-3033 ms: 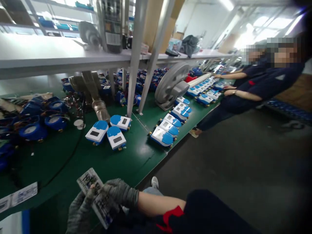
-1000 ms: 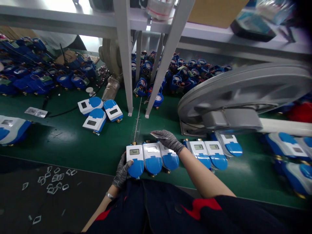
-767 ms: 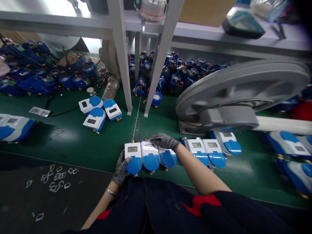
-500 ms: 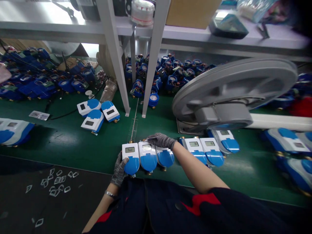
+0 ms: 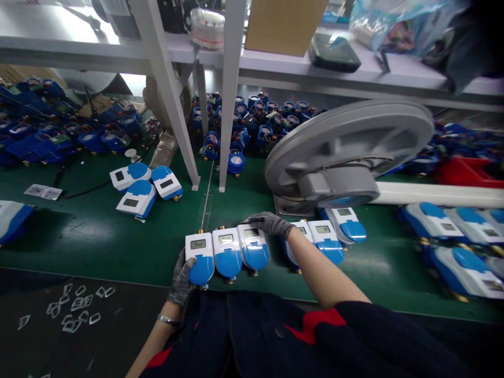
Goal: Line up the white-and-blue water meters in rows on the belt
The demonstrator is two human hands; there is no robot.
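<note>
Three white-and-blue meters stand side by side at the near edge of the green bench. In a grey glove, my left hand grips the lower left side of the leftmost meter. The middle meter touches it. My gloved right hand rests at the top of the right meter and pinches a thin label sheet, seen edge-on. More meters lie just right of my forearm.
A big grey fan lies tilted behind the meters. Two white shelf posts stand on the bench. Three loose meters lie at left, with piles of dark blue meter bodies behind. Label scraps litter the floor.
Three seconds ago both hands held a label sheet above my lap. Over the last second the hands stay on the three meters while my view drifts right.
</note>
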